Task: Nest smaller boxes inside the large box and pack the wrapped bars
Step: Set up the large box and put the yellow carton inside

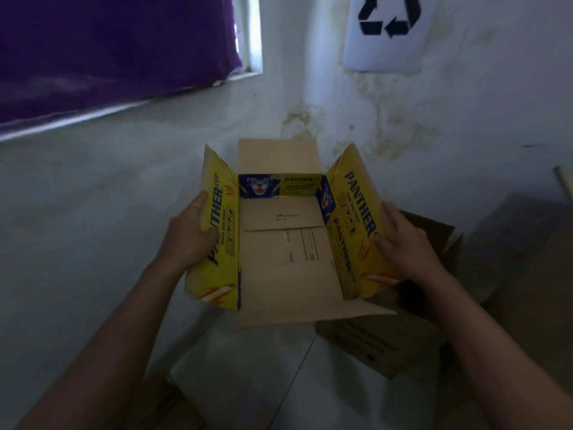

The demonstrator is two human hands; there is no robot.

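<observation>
Box: yellow Panther box [280, 240] is sitting open between both hands, all four flaps up or folded outward, brown cardboard inside, nothing visible in it.
Left hand: left hand [193, 235] is gripping the left yellow flap [218, 231], thumb lying on the printed face, fingers curling round behind it and out of sight.
Right hand: right hand [403, 243] is pressing on the right yellow flap [356, 218], fingers spread fairly flat over its outer edge; cannot tell how much is wrapping behind.
Far flap: plain brown flap [279, 156] is standing up beyond both hands, toward the wall [465, 119].
Near flap: brown flap [294, 308] is folding out toward the wrists.
Second box: brown cardboard box [403, 336] is lying under and behind the right hand and forearm, partly hidden by the yellow box.
Floor: pale floor [93, 228] is showing left of the left hand.
Sign: recycling sign [389, 29] is hanging on the wall, well beyond the right hand.
Curtain: purple curtain [108, 51] is hanging well beyond the left hand.
</observation>
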